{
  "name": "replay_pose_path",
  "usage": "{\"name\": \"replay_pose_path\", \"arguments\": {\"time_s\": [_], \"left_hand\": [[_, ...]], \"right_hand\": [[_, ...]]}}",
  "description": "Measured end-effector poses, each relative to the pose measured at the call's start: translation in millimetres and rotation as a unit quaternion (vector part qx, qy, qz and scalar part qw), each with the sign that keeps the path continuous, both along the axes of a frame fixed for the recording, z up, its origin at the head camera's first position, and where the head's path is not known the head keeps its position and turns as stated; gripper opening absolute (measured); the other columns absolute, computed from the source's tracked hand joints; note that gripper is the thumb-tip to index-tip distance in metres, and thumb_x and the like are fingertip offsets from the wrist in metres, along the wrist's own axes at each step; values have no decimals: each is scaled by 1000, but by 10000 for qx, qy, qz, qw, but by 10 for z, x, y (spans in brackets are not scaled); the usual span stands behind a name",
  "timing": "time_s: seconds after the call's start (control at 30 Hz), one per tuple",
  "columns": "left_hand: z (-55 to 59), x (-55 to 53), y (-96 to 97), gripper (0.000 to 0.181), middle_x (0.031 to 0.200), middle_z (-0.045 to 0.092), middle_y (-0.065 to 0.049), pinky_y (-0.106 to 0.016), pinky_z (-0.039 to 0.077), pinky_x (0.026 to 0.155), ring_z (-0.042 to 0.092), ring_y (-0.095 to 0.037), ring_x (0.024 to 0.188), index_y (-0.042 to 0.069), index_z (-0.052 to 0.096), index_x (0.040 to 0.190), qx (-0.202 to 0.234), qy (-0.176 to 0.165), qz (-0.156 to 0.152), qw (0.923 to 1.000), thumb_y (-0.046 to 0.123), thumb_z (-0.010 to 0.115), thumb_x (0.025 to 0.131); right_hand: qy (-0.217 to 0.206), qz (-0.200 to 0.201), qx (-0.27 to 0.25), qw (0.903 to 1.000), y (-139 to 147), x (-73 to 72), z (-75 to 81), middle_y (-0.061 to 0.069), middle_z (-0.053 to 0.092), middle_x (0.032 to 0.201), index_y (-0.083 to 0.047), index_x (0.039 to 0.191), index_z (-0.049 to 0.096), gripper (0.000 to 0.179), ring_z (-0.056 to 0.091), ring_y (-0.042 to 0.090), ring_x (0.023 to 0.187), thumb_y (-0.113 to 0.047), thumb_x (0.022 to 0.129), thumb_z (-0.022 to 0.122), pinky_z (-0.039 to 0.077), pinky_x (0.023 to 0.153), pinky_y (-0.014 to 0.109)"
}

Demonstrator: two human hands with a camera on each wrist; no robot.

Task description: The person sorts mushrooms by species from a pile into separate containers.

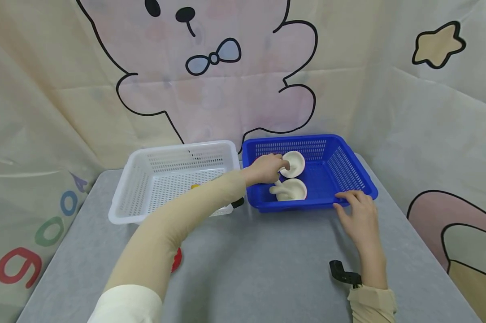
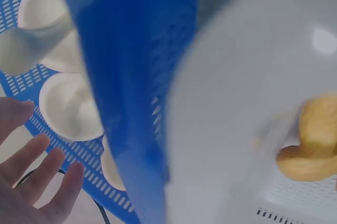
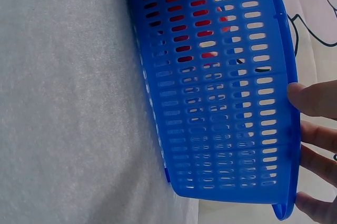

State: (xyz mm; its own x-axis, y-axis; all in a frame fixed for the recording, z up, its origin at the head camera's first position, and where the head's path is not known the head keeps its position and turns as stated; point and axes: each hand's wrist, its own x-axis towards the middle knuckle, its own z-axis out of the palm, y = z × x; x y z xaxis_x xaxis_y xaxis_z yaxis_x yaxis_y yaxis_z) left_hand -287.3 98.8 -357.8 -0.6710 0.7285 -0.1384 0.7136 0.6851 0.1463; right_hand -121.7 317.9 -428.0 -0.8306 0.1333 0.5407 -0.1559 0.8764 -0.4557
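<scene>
My left hand (image 1: 267, 169) reaches over the left part of a blue basket (image 1: 327, 172). Its fingers are spread and relaxed beside white bowl-shaped pieces in the left wrist view. One white bowl (image 1: 294, 164) lies under the fingertips in the head view; nearer me is a white bowl with a stubby handle (image 1: 290, 190). More of these white pieces are partly hidden by the basket's rim in the left wrist view. My right hand (image 1: 357, 214) holds the basket's near right rim, thumb outside and fingers over the edge; the right wrist view shows those fingers (image 3: 318, 133) behind the rim.
A white basket (image 1: 136, 179) stands to the left of the blue one, with a yellow-brown rounded piece (image 2: 318, 134) inside. Red pieces (image 3: 181, 39) show through the blue basket's slots. Behind my left forearm, a red object (image 1: 177, 260) lies on the grey table (image 1: 259, 269).
</scene>
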Motion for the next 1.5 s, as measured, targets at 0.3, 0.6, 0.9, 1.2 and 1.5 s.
{"name": "replay_pose_path", "arguments": {"time_s": [0.3,0.6,0.9,1.2,1.5], "left_hand": [[7,77,-234,35,114,61,-5,-29,50,81,56,-17,99,20,62,127,426,-174,-85,9989,14,55,93],[67,208,-372,30,120,61,-10,-33,48,91,53,-24,112,10,65,122,1352,-709,-213,9881,15,56,94],[125,369,-526,25,114,60,-10,-29,51,93,53,-20,111,8,67,115,2062,-769,-446,9745,10,57,93],[214,565,-747,30,133,56,-5,-34,54,90,63,-23,111,12,63,123,2292,-918,23,9690,17,56,94],[222,764,-963,31,124,58,-2,-28,52,86,59,-16,106,19,61,124,2366,-785,266,9681,20,60,94]], "right_hand": [[0,2,23,10000,-18,-3,3,21,59,103,-1,101,68,21,49,41,100,-1,81,72,34,88,56],[-169,-89,10,9998,-22,18,10,21,58,107,-2,103,67,21,47,42,103,-2,82,71,33,89,59],[-172,-77,-5,9998,-33,30,14,21,58,107,-2,103,68,22,48,43,104,-2,82,71,33,89,60],[-112,-48,10,9999,-69,33,13,21,58,104,-1,102,67,21,48,42,101,-2,82,71,34,86,59],[-86,-90,10,9999,-87,51,33,21,58,103,-1,102,67,21,48,42,101,-1,82,71,34,86,58]]}}
